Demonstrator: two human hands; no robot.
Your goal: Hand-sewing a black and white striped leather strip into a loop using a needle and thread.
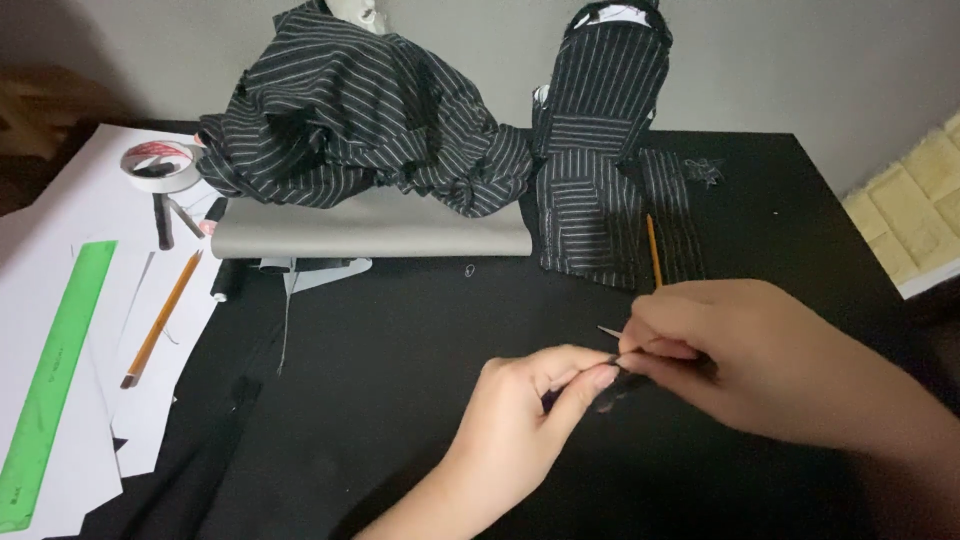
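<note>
small dark piece (pixel 618 385), mostly hidden, pinched between both hands' fingertips | left hand (pixel 530 415) thumb and forefinger clamped on it | right hand (pixel 760 365) fingers closed on it, thin pointed tip (pixel 607 329) just above, hard to identify | pencil (pixel 654 250) beyond the fingers on striped fabric (pixel 600 215)

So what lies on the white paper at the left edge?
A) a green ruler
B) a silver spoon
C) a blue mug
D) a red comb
A: a long green ruler lies flat on the white paper at the left, next to a pencil, far from both hands.
</note>
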